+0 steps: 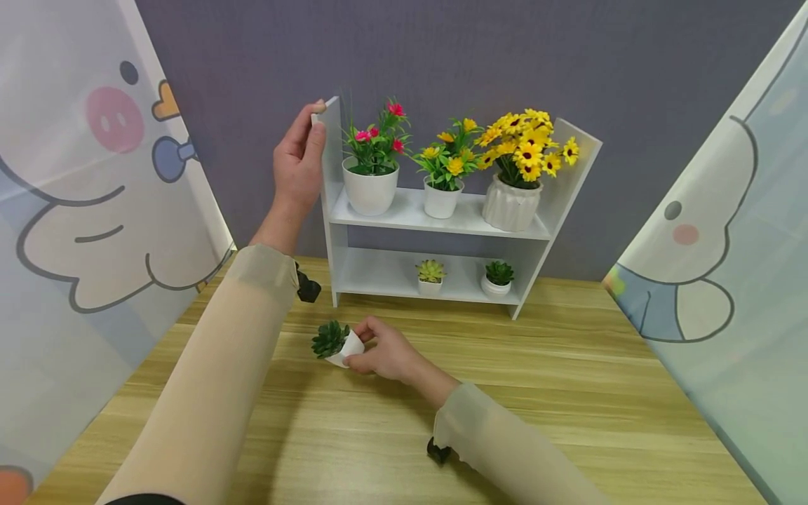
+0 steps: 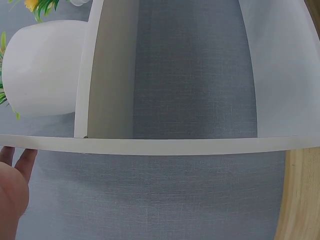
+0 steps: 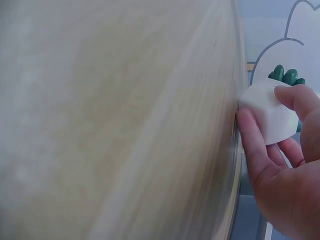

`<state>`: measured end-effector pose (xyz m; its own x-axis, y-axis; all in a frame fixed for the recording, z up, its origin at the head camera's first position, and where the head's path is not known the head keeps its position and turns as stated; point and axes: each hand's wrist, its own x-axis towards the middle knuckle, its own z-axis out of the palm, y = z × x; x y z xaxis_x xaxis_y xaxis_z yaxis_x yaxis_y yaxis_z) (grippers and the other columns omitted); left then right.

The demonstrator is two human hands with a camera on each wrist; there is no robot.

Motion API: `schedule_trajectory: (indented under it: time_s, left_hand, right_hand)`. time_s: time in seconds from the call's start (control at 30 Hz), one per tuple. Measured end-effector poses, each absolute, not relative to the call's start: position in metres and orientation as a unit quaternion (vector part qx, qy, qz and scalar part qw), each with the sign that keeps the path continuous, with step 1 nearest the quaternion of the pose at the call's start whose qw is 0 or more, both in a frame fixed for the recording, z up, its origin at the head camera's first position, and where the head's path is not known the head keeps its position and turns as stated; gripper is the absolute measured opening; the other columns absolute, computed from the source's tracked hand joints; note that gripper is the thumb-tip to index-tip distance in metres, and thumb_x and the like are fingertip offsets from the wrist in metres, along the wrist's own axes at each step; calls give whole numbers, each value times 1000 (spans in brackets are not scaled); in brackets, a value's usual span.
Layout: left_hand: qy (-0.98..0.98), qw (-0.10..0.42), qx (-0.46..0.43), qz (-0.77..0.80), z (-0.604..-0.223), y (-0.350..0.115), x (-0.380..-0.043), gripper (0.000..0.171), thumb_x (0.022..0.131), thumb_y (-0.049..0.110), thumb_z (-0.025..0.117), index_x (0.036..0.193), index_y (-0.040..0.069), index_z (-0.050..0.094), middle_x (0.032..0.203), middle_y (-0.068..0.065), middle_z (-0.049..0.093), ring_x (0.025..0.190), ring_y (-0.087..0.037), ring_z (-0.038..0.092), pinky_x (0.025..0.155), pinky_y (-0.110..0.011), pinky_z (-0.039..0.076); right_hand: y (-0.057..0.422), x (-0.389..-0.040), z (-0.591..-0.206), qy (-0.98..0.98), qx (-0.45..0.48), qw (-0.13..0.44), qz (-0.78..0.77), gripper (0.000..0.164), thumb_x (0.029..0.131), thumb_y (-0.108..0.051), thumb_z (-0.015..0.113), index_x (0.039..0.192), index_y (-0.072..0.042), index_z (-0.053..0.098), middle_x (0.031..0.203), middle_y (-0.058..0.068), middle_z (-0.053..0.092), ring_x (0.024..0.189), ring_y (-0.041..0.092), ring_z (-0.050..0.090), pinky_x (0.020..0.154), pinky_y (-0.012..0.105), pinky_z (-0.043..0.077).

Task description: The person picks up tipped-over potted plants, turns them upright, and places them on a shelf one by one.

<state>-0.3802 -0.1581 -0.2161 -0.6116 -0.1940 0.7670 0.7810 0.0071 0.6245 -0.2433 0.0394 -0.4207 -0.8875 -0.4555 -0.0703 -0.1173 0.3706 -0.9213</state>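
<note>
My right hand point(image 1: 372, 351) grips a small white pot with a green succulent point(image 1: 337, 344) low over the wooden table point(image 1: 568, 393), tilted to the left. In the right wrist view the fingers point(image 3: 255, 145) and thumb curl round the small white pot point(image 3: 267, 117). My left hand point(image 1: 299, 158) holds the top of the left side panel of a white two-tier shelf point(image 1: 435, 217). The left wrist view shows the shelf's panel edge point(image 2: 150, 145) with my fingertips point(image 2: 22, 162) behind it.
The upper shelf carries a pink-flower pot point(image 1: 372, 172), a yellow-flower pot point(image 1: 445, 175) and a ribbed vase of sunflowers point(image 1: 517, 172). Two small succulent pots point(image 1: 431, 275) point(image 1: 498, 278) stand on the lower shelf. Cartoon-printed curtains point(image 1: 82, 210) hang on both sides.
</note>
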Motion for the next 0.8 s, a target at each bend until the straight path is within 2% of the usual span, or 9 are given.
schedule_trajectory:
  time_s: [0.13, 0.33, 0.8]
  left_hand:
    - [-607, 367, -242, -662, -216, -158, -380, 39, 115, 15, 57, 152, 4, 65, 163, -6, 60, 153, -11, 54, 128, -24, 42]
    - [-608, 369, -242, -660, -216, -159, -380, 39, 115, 15, 57, 152, 4, 65, 163, -6, 61, 152, -11, 55, 128, -24, 42]
    - [-608, 368, -240, -662, -216, -158, -379, 40, 115, 15, 57, 152, 3, 64, 163, -7, 61, 152, -12, 55, 128, -25, 43]
  right_hand:
    - [44, -243, -421, 813, -184, 159, -528, 42, 89, -8, 90, 123, -7, 65, 122, 10, 69, 94, 17, 71, 78, 28, 66]
    - [53, -245, -423, 831, -190, 154, -499, 44, 91, -12, 90, 125, -9, 64, 123, 7, 72, 105, 16, 70, 96, 33, 63]
    - [62, -247, -426, 815, -191, 187, -514, 44, 93, -6, 86, 126, -6, 57, 116, 11, 76, 101, 14, 68, 85, 27, 58]
